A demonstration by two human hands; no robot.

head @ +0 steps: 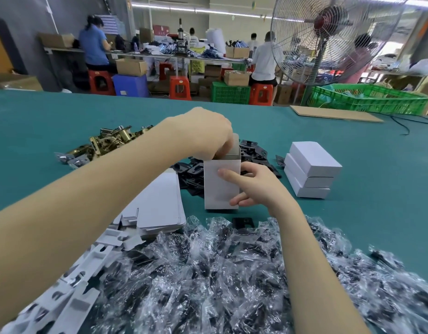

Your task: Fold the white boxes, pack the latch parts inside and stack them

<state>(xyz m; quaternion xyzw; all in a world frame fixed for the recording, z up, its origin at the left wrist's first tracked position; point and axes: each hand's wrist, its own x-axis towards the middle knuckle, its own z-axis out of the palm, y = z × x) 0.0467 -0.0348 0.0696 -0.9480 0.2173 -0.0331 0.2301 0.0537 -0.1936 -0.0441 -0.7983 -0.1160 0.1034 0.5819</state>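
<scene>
1. The right hand (pixel 252 186) holds a white box (pixel 221 186) upright on the teal table (pixel 367 169) — thumb laid across the front face, the other fingers curled round its right side.
2. The left hand (pixel 208 133) hangs over the box's open top with its fingertips bunched and reaching down into the opening; whether they pinch a part there is hidden from view.
3. The box's top flap (pixel 234 147) stands up behind those fingers.
4. Just left of the box lies a stack of flat box blanks (pixel 160 201), with loose white card inserts (pixel 70 292) spilling toward the near edge.
5. Behind the box sits a heap of black latch plates (pixel 252 151); further left, a heap of brass latch parts (pixel 111 141).
6. To the right, apart from the hands, three closed white boxes (pixel 309 172) are stacked — slightly skewed.
7. Nearest the camera, a wide pile of clear plastic packets (pixel 232 273) with dark parts inside covers the table.
8. A large standing fan (pixel 328 37) and a green crate (pixel 371 97) stand beyond the table.
</scene>
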